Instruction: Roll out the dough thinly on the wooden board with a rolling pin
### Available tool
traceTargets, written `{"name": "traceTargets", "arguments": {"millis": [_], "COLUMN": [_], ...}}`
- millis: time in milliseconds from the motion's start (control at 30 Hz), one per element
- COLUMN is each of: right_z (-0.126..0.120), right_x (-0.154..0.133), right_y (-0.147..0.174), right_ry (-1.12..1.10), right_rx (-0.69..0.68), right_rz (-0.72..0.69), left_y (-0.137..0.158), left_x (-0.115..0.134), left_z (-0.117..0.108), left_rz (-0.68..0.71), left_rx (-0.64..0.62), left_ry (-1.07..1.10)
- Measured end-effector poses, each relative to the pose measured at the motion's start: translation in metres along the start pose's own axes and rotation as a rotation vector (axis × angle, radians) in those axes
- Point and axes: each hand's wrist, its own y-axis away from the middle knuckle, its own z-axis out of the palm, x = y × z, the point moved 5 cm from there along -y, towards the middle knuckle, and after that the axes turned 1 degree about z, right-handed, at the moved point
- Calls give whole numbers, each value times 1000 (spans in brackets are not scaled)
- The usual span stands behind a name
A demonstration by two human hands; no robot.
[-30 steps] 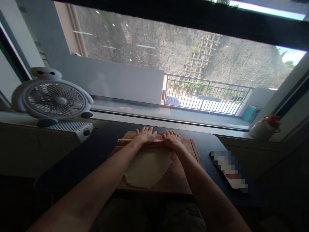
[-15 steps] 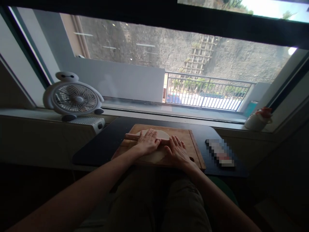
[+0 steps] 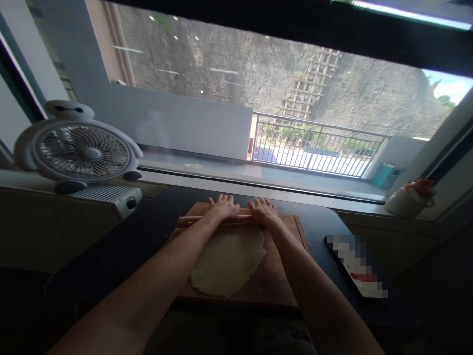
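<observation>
My left hand (image 3: 223, 208) lies palm down across the rolling pin (image 3: 187, 221), its fingers stretched out toward the far edge of the board. Beside it, my right hand (image 3: 263, 211) rests flat on the pin in the same way, fingers extended. Neither hand wraps round the pin. A thin sheet of pale dough (image 3: 229, 261) with a ragged right edge spreads on the near side of the pin. Under it is a wooden cutting board (image 3: 275, 281). My left forearm hides part of the dough and the board's left side.
The board stands on a dark table (image 3: 148, 217). To the right lies a blurred-out flat object like a phone (image 3: 354, 266). A white fan (image 3: 88, 150) sits at the left, and a white pot (image 3: 406, 202) on the right of the windowsill (image 3: 258, 191).
Both hands have pushed the rolling pin away from me, from over the dough to near the board's far edge. More dough now shows on the near side. The camera view has shifted closer.
</observation>
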Motion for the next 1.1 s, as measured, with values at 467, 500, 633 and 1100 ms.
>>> {"name": "traceTargets", "arguments": {"millis": [467,500,633,1100], "right_z": [6,5,0,4], "right_x": [2,2,2,0], "right_y": [149,149,111,-21], "right_ry": [24,25,1,4], "right_rx": [136,119,41,-7], "right_rz": [-58,-63,-41,-36], "left_y": [139,141,113,-7], "left_x": [32,33,30,-2], "left_z": [-6,-6,-6,-12], "left_rz": [201,200,132,-46], "left_rx": [106,110,88,112], "left_ry": [-47,-49,-41,-26]}}
